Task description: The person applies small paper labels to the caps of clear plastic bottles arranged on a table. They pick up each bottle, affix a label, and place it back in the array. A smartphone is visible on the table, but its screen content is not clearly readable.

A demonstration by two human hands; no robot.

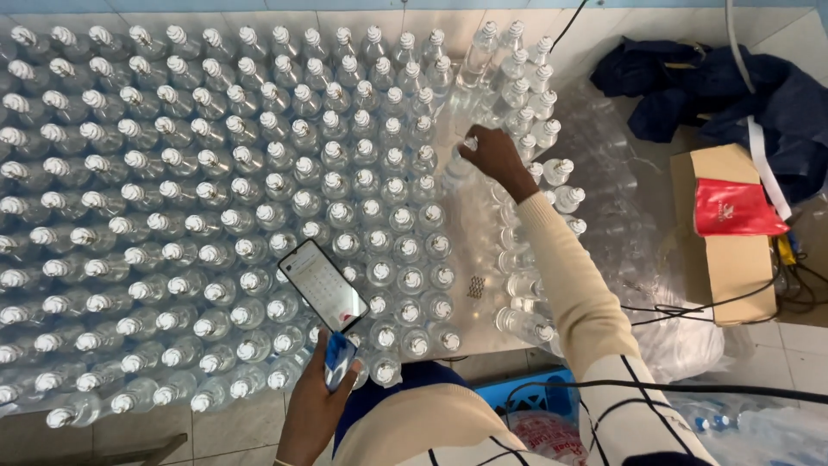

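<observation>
While the left hand (323, 393) grips a phone (323, 285) angled up-left, the right hand (492, 155) pinches an upright bottle (457, 168).

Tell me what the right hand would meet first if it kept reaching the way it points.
The right hand points up-left across the table. Its fingertips already sit at a clear plastic bottle with a silver cap; beyond that come more capped bottles, though depth is hard to judge.
</observation>
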